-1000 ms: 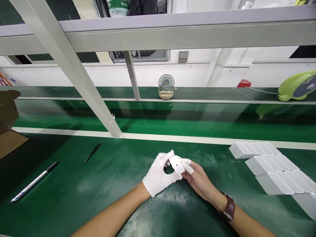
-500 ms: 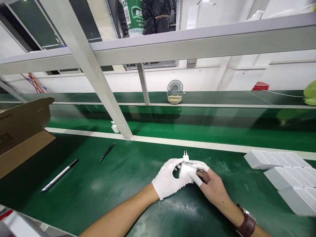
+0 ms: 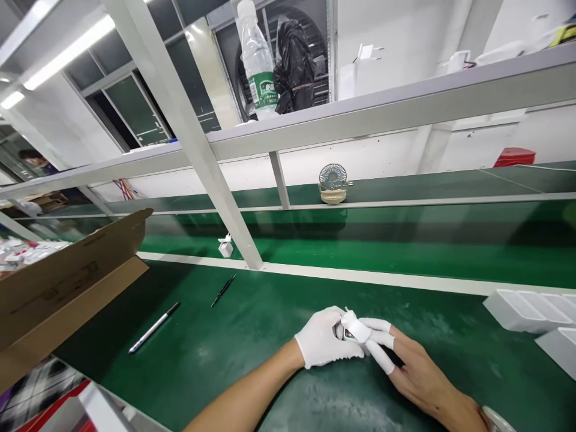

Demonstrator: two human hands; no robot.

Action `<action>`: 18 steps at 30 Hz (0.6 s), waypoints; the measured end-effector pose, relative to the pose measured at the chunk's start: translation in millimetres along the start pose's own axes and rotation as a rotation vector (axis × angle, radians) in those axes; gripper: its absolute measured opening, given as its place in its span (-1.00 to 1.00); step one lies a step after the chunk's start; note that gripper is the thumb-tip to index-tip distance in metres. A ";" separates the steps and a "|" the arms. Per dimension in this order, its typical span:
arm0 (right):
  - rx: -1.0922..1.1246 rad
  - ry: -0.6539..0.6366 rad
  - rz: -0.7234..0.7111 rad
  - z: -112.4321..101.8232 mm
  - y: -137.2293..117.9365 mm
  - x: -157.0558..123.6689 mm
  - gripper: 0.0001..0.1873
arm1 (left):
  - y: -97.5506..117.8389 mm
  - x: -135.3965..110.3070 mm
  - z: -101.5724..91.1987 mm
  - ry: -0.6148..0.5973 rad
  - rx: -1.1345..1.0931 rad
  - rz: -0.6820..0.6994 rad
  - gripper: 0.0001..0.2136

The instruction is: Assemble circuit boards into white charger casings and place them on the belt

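Note:
A small white plug adapter is held between my hands above the green bench. My left hand, in a white glove, is closed around its left side. My right hand has white covers on its fingers and pinches the adapter from the right. A dark opening with something metallic in it shows on the adapter's near left side. The glove and fingers hide part of its body, and I cannot make out its pins clearly.
On the left lie a silver pen and a black pen, beside an open cardboard box. White divided trays stand at right. A slanted metal post rises behind the bench. A small fan stands farther back.
My view has swung left and up, showing more of the box. The adapter has turned in my hands: its two pins pointed away before, and now its opening faces me. Both hands keep hold.

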State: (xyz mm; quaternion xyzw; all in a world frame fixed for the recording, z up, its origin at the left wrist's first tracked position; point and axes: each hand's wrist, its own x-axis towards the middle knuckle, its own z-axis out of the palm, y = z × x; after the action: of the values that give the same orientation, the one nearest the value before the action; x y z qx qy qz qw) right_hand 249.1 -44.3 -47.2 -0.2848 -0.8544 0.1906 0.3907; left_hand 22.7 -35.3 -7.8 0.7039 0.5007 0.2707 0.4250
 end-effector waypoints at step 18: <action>-0.365 0.056 -0.027 12.1 3.4 3.2 -0.61 | -27.9 86.1 -108.5 0.793 0.053 -0.279 -0.79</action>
State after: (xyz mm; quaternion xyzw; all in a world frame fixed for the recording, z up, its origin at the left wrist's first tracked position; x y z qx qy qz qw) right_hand 239.2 -41.0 -54.9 -0.3447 -0.8672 0.0193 0.3587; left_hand -47.8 84.5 17.5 0.4813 0.7226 0.4476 0.2139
